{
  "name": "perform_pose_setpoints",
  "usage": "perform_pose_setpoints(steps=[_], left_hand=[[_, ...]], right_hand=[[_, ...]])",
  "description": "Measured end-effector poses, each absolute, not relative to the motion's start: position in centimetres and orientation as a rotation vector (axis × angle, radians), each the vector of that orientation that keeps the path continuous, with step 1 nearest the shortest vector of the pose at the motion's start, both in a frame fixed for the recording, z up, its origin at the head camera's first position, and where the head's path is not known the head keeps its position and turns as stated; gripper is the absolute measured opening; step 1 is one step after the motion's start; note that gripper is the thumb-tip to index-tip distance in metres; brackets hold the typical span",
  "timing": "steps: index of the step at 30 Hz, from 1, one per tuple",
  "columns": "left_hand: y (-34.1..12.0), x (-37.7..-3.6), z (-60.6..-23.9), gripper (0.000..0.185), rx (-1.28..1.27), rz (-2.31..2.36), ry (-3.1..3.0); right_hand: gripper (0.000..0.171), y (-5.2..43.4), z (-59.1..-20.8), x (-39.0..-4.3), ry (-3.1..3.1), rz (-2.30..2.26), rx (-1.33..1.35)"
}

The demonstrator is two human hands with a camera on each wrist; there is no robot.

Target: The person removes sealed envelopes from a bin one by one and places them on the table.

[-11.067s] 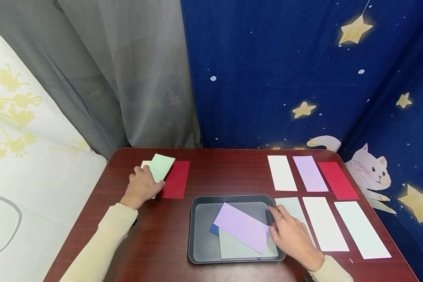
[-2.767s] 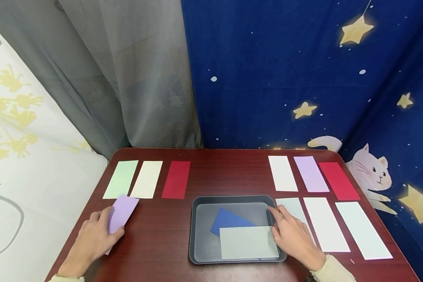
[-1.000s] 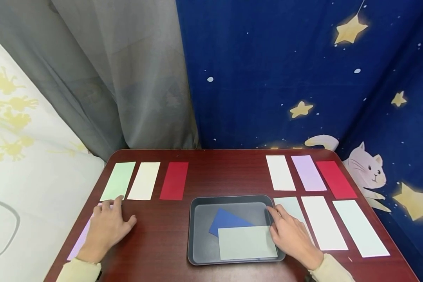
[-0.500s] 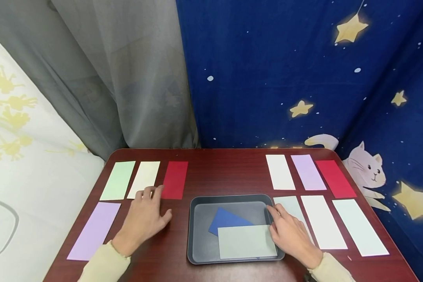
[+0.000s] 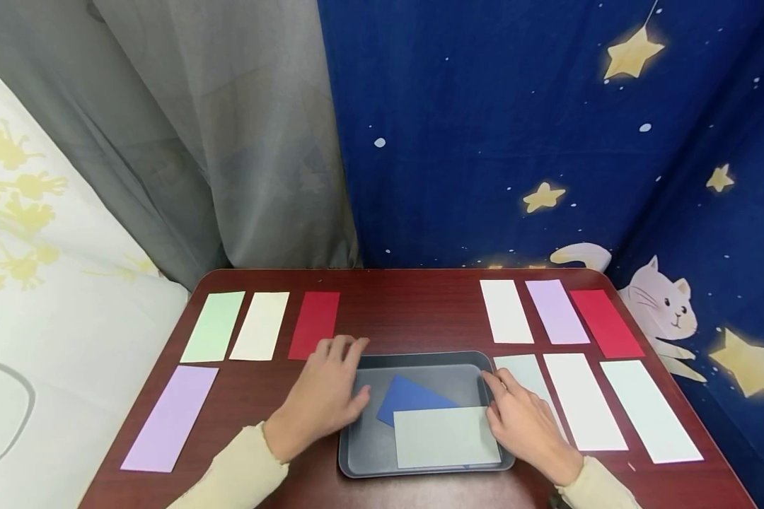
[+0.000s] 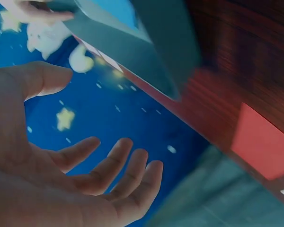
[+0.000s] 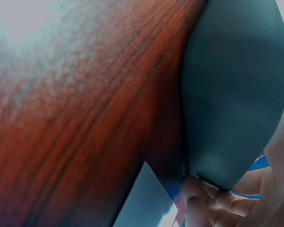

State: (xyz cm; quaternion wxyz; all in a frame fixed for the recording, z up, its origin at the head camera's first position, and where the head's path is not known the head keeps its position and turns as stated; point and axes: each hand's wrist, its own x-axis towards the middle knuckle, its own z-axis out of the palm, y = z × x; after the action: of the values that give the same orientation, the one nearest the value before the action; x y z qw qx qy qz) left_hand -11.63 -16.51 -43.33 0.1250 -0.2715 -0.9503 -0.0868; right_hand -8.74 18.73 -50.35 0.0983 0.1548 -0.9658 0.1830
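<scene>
My left hand is over the left rim of a dark grey baking tray, fingers spread and nothing in them. The left wrist view shows its fingers loosely bent and apart from the thumb. With my right hand I hold the tray's right rim; in the right wrist view the fingers curl around the tray wall. Inside the tray lie a blue paper card and a pale grey-green card that partly covers it.
On the table's left lie green, cream and red cards in a row, with a lilac card nearer. Several white, lilac, red and pale cards form two rows at right. Curtains hang behind the table.
The green card was moved to the far left. The lilac card left the tray and was laid below it. My left hand then moved right, empty, to the tray; my right hand stayed.
</scene>
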Motion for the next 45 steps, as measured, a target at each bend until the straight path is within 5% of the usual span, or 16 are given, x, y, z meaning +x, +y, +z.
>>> perform_pose_setpoints(steps=[25, 35, 45], left_hand=[[-6.9, -9.3, -45.8, 0.041, -1.618, 0.057, -2.606], [-6.3, -9.7, -46.4, 0.042, -1.718, 0.212, -2.671], [-6.2, -10.1, -46.7, 0.064, -1.670, 0.250, -2.761]], right_hand=[[0.047, 18.9, -50.4, -8.7, -2.876, 0.552, 0.442], [0.047, 18.9, -50.4, -8.8, -2.879, 0.539, 0.448], [0.047, 18.8, -50.3, -8.8, -2.869, 0.565, 0.458]])
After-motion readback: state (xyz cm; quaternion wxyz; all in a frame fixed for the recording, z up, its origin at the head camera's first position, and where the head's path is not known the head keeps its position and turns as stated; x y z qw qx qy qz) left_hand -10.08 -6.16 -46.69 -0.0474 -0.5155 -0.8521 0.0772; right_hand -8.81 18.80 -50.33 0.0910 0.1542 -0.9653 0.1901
